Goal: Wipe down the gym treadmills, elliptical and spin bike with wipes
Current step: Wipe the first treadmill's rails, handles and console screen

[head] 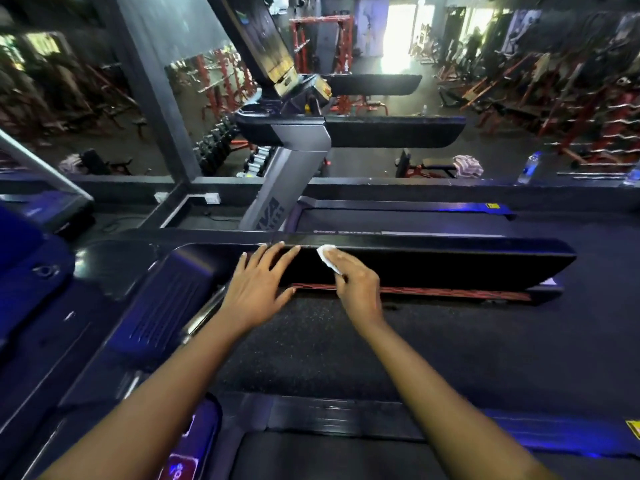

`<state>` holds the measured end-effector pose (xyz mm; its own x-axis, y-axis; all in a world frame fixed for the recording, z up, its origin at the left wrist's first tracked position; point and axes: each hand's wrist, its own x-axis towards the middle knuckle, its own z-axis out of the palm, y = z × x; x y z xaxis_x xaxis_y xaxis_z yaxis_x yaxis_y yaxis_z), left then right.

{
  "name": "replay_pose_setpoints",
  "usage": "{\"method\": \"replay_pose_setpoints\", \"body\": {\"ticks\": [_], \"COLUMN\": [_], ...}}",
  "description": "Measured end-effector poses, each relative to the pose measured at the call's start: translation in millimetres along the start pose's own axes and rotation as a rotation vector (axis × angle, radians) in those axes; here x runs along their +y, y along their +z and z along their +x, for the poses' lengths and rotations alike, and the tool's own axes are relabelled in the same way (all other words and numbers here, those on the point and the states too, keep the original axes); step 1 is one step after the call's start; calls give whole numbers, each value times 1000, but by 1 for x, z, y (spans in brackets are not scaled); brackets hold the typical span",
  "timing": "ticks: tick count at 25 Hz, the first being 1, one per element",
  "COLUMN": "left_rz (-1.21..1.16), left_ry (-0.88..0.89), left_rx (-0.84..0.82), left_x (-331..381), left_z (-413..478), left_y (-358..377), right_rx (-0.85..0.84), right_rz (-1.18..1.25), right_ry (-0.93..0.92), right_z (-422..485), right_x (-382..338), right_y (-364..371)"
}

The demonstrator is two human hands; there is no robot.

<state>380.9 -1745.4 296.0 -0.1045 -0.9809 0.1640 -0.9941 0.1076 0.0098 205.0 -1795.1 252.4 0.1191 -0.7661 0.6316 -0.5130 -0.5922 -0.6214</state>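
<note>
Along the near treadmill's black side rail we have both hands down. Our left hand lies flat with its fingers spread over the rail's rounded end, bracing and gripping nothing. Our right hand is just beside it, fingers laid close together and pressing a small white wipe against the rail's top edge. The wipe is folded small and shows only at the fingertips. To do this pass well, we judge the wipe should be opened a little so more of it meets the surface. It should then be drawn in one long stroke toward the rail's far right end, wrapping over the top and down the inner face, where palms would rest. The left hand can steady us but should lift off so the spot beneath it gets wiped too. Much is hard to read: the rail's underside is hidden, the room is dim with blue glare, and we cannot tell whether the thumb pins the wipe from below. The next treadmill's console is blurred and the elliptical and spin bike cannot be picked out.
</note>
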Motion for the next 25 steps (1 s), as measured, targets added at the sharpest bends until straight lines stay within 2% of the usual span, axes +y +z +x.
{"method": "replay_pose_setpoints", "body": {"ticks": [2, 4, 7, 9, 12, 14, 17, 20, 23, 25], "left_rz": [133, 199, 313, 370, 372, 374, 357, 315, 311, 328], "left_ry": [-68, -134, -123, -107, -119, -126, -146, -163, -162, -160], "left_rx": [-102, -181, -281, -315, -305, -293, -283, -284, -283, -285], "left_x": [-9, -16, -15, -14, -15, -15, -12, -11, -11, -12], "left_z": [-18, -25, -28, -29, -28, -28, -29, -28, -27, -27], "left_y": [-1, -2, -2, 0, 2, 4, 4, 1, 1, 3], "right_rx": [-153, -275, -416, -495, -653, -684, -687, -737, -800, -881], "right_rz": [-122, -257, -468, -560, -648, -705, -635, -600, -647, -697], "right_ry": [-214, -517, -977, -1121, -1202, -1239, -1246, -1272, -1401, -1459], "right_z": [18, 37, 62, 68, 68, 66, 61, 68, 76, 80], "right_x": [-5, -7, 1, 11, 30, 53, 75, 57, 35, 47], "right_y": [3, 12, 31, 39, 31, 16, -9, 2, 35, 34]}}
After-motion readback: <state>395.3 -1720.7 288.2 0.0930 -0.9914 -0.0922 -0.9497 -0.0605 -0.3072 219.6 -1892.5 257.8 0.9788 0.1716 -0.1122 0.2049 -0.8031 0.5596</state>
